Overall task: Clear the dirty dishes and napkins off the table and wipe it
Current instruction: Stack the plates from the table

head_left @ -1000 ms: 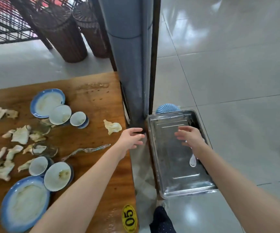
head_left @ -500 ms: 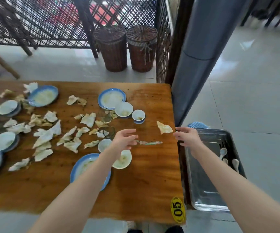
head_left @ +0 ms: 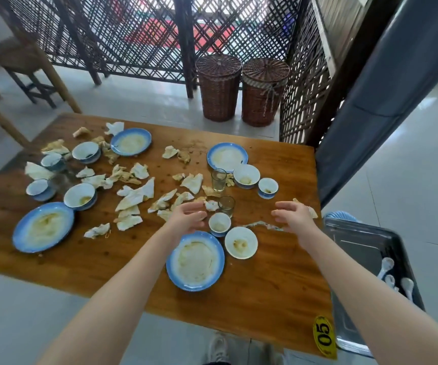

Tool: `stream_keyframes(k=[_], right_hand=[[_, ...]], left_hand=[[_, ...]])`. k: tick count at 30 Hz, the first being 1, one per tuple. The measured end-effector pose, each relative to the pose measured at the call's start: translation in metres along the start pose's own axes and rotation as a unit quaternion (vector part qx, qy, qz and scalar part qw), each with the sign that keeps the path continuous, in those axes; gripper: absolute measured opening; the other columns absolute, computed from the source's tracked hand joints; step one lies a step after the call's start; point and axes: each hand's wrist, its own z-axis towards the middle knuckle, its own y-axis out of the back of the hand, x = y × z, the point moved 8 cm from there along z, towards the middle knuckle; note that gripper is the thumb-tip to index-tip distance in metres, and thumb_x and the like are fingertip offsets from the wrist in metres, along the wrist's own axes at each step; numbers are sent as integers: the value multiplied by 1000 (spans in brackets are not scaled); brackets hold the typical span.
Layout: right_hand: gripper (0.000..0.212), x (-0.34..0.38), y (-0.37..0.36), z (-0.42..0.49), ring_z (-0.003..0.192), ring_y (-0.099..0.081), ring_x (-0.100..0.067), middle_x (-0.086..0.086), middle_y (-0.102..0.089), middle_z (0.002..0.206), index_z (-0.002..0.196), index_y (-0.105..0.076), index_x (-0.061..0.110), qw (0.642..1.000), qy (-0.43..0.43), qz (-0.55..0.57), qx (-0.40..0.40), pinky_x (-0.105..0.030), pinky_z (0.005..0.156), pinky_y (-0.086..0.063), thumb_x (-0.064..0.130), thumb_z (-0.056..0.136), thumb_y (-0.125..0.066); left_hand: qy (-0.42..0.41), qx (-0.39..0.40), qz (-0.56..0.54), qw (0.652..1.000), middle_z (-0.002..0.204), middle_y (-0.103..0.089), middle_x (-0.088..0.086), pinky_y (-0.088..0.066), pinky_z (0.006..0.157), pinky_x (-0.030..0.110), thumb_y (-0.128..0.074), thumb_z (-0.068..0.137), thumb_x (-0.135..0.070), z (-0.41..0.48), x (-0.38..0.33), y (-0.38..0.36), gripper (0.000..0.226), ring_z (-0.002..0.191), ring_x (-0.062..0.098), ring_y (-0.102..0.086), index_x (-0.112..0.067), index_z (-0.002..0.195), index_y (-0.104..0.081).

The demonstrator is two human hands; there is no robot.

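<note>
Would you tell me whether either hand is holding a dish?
No, the left hand and the right hand hover open above the table, gripping no dish.

Head-worn, facing down (wide-angle), over table (head_left: 265, 299)

**Layout of the dining surface and what surrounds it.**
On the surface (head_left: 265, 285), the near plate (head_left: 195, 260) lies closest to the front edge. The near bowl (head_left: 241, 242) is just to its right and the near cup (head_left: 219, 223) just behind, with a glass (head_left: 226, 205) behind that cup. Farther back lies the far plate (head_left: 227, 157); a second glass (head_left: 218, 179), the far bowl (head_left: 246, 175) and the far cup (head_left: 268, 188) stand in a row before it. Napkins (head_left: 136, 196) lie scattered across the middle and left. A tray (head_left: 365, 233) holding spoons (head_left: 386, 266) sits right of the surface. Two baskets (head_left: 219, 88) stand on the floor (head_left: 146, 101) behind.
</note>
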Motion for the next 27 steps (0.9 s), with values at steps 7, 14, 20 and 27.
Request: stream_keyframes(k=[7,14,20,27], right_hand=[[17,2,-48,-16,93,-60,-17,-4,-63,108,100,-60,22,999,-3,-22,48,-33,79,-47,12,88,-66],[20,-32,-79,-37,95,-59,-18,-4,-61,106,99,-63,22,992,-40,-51,110,-31,76,-48,10,85,-69],[18,-72,-95,-56,85,-61,-13,0,-64,97,99,-63,23,988,-83,-57,121,-28,71,-47,12,86,-69],[18,-105,-123,-73,82,-61,-12,3,-63,96,100,-63,21,986,-87,-82,119,-20,55,-41,10,86,-67]], left_hand=[[20,-59,-16,998,111,-66,3,-53,85,34,-63,93,-18,-24,37,45,35,95,19,-67,-18,127,-58],[55,-107,-6,993,124,-60,5,-50,76,28,-59,94,-16,-57,82,62,34,102,18,-62,-18,129,-56],[71,-127,24,989,126,-60,1,-49,79,28,-56,96,-13,-74,115,76,32,103,14,-61,-22,127,-57],[75,-97,46,991,130,-58,3,-45,88,32,-55,95,-9,-55,129,81,36,112,17,-55,-19,130,-56]])
